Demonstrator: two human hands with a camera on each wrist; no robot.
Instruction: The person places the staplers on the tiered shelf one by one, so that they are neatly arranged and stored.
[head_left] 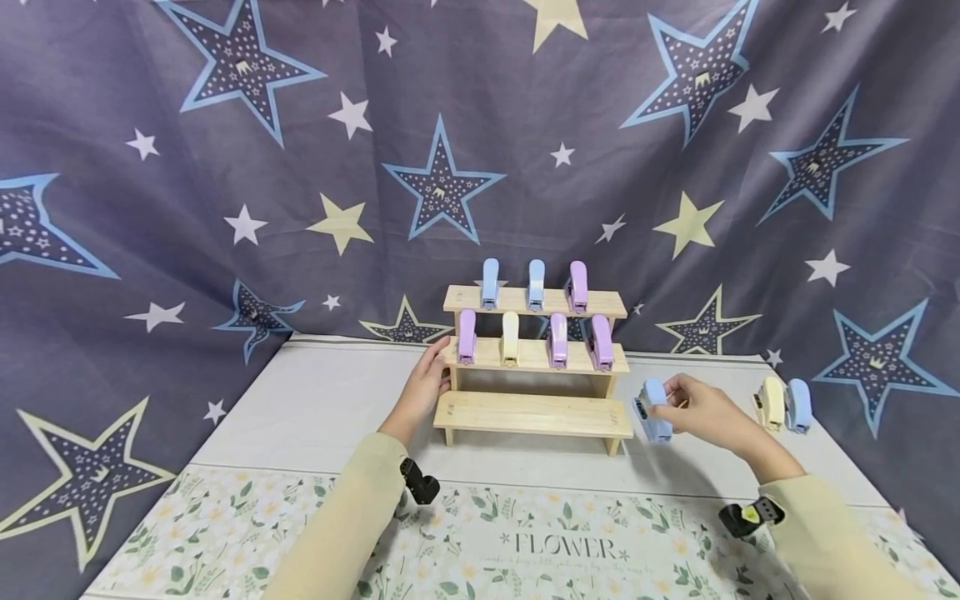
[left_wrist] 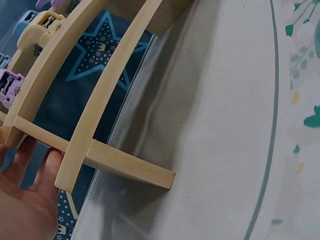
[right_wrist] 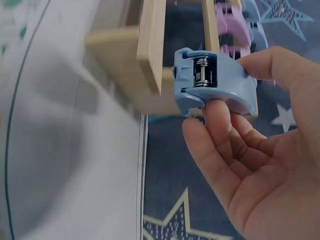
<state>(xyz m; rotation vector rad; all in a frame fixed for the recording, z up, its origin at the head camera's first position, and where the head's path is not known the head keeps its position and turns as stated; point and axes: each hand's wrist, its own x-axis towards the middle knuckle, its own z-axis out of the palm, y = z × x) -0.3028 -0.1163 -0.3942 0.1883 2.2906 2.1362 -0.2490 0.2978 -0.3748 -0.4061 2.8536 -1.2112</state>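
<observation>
A blue stapler (head_left: 654, 410) is pinched between the thumb and fingers of my right hand (head_left: 701, 407), raised just right of the three-tier wooden display rack (head_left: 525, 411). Its end with a metal spring shows in the right wrist view, where the stapler (right_wrist: 225, 82) overlaps the rack. My left hand (head_left: 422, 387) grips the left end of the middle tier; in the left wrist view its fingers (left_wrist: 47, 172) lie against the side post. Two blue staplers and a purple stapler (head_left: 577, 287) stand on the top tier. Purple staplers and a yellow stapler (head_left: 510, 339) line the middle tier.
On the table at right stand another yellow stapler (head_left: 770, 403) and a blue stapler (head_left: 799, 407), side by side. The bottom tier shows bare wood. A flower-printed mat (head_left: 450, 542) covers the table front, and a star-patterned curtain (head_left: 465, 83) hangs behind the rack.
</observation>
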